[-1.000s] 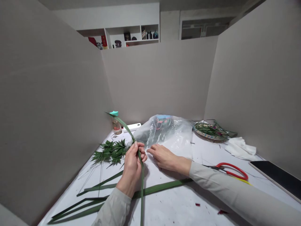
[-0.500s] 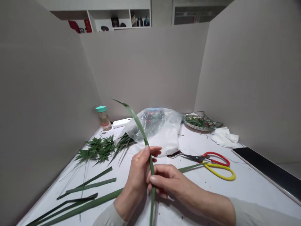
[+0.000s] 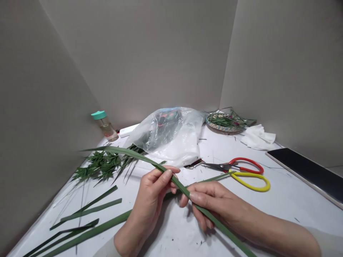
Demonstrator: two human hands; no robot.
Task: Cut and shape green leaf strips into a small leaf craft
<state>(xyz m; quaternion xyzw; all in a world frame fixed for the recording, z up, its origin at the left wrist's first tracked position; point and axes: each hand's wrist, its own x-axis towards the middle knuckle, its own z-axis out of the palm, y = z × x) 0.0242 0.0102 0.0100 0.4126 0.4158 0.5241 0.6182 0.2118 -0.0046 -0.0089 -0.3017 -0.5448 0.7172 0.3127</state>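
Note:
A long green leaf blade runs slantwise across the view, its thin tip at the left and its wider end low at the right. My left hand pinches it near the middle between thumb and fingers. Just to the right, my right hand also pinches the blade, thumb on top and the other fingers curled below. Under both hands another long leaf lies on the table, its narrow end reaching the scissors. These have one red and one yellow handle loop, and no hand touches them.
Cut leaf strips and leafy sprigs lie at the left. Behind stand a teal-lidded bottle and a clear plastic bag. A round basket of greens, a white tissue and a dark-screened phone are at right. Grey panels enclose the table.
The held blade has swung from nearly upright to a slant, its tip now far left. My right hand has moved right, apart from my left. The camera view has tilted down.

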